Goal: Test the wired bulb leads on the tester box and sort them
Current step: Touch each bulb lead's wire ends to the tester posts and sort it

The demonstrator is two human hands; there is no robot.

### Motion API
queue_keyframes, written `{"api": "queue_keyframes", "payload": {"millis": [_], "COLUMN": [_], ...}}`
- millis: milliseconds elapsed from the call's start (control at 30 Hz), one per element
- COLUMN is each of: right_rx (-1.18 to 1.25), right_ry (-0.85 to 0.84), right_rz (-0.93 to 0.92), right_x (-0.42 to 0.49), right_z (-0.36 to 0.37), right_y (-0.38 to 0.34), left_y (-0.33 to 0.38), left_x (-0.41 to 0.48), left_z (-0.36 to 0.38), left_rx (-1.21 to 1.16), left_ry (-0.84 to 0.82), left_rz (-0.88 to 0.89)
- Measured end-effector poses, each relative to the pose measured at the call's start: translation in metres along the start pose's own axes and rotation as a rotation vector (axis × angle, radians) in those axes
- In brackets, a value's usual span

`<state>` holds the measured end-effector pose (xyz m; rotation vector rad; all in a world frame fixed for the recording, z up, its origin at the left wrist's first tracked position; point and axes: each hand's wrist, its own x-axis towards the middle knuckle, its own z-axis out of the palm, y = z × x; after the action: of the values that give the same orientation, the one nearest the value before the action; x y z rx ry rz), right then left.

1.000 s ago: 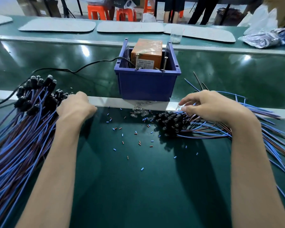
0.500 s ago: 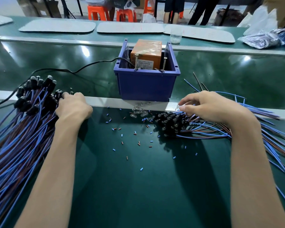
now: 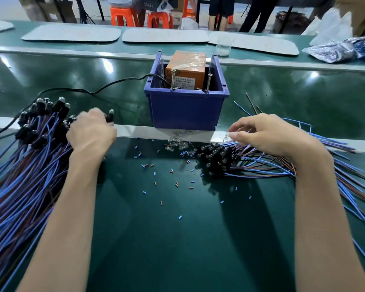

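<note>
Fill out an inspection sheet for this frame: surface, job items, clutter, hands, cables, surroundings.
Surface: green bench, with a metal rail across it.
Job's things: orange tester box in blue bin; left lead pile; right lead pile.
Clutter: blue and red insulation scraps; loose glass bulbs in front of the blue bin.
Hands: left hand grips single lead; right hand over right lead pile, grip unclear.
Cables: black cord runs left from the blue bin.
Surroundings: orange stools, grey mats, clear cup, bagged parts.
</note>
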<state>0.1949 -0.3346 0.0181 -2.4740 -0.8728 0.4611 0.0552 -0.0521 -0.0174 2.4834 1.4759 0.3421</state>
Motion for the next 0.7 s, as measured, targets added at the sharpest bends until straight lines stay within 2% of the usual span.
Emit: {"api": "queue_keyframes", "payload": {"millis": [100, 200, 267, 333, 400, 467, 567, 633, 700], "right_rx": [0.054, 0.25, 0.345, 0.417, 0.508, 0.628, 0.759, 0.863, 0.935], "right_ry": [0.146, 0.246, 0.245, 0.171, 0.083, 0.088, 0.221, 0.317, 0.387], "right_rz": [-0.096, -0.223, -0.297, -0.341, -0.377, -0.413, -0.467, -0.456, -0.448], "right_x": [-0.001, -0.004, -0.005, -0.005, -0.006, -0.005, -0.003, -0.002, -0.004], "right_z": [-0.004, -0.006, -0.003, 0.003, 0.011, 0.017, 0.014, 0.009, 0.005], "right_y": [-0.005, -0.018, -0.029, -0.04, -0.05, -0.057, -0.06, -0.059, -0.058], "left_y": [0.014, 0.034, 0.05, 0.064, 0.075, 0.085, 0.093, 0.095, 0.096], "left_x": [-0.009, -0.026, -0.044, -0.064, -0.083, -0.095, -0.099, -0.098, -0.097], "left_z": [-0.022, -0.039, -0.048, -0.051, -0.045, -0.039, -0.037, -0.041, -0.045], "left_rx": [-0.179, -0.427, -0.613, -0.756, -0.849, -0.946, -1.112, -1.264, -1.328], "left_ry": [0.195, 0.289, 0.22, 0.073, -0.082, -0.161, -0.231, -0.282, -0.403], "left_rz": [0.142, 0.396, 0.588, 0.779, 0.896, 0.905, 0.797, 0.67, 0.501]}}
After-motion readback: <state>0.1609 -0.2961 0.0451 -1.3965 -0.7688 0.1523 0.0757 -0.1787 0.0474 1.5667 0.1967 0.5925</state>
